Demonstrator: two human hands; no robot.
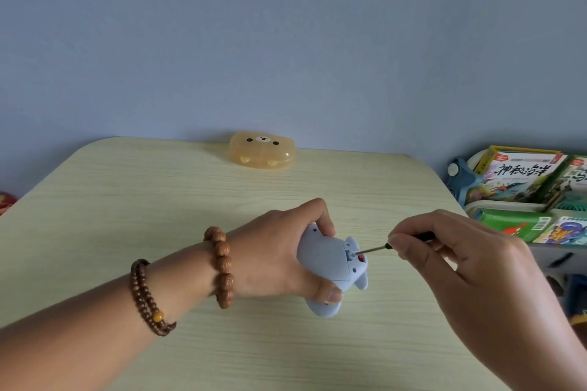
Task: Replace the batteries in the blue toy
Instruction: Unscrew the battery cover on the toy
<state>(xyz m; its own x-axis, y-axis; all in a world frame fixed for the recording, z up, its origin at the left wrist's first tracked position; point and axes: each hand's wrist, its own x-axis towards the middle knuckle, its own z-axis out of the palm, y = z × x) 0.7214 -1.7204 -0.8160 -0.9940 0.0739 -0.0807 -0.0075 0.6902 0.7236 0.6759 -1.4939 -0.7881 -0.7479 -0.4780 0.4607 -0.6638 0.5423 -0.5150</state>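
The blue toy (327, 260) is a small pale-blue plastic animal, turned underside up just above the table. My left hand (273, 260) grips it from the left, fingers over its far side and thumb on its near side. My right hand (451, 251) pinches a thin screwdriver (374, 249) with a black handle. The metal tip sits at the battery cover on the toy's underside, next to a small red part. No batteries are in sight.
A translucent orange bear-face box (262, 150) lies at the far edge of the pale wooden table (127, 200). To the right, off the table, stand white bins with picture books (521, 178) and boxes. A red object (6, 201) peeks in at the left edge.
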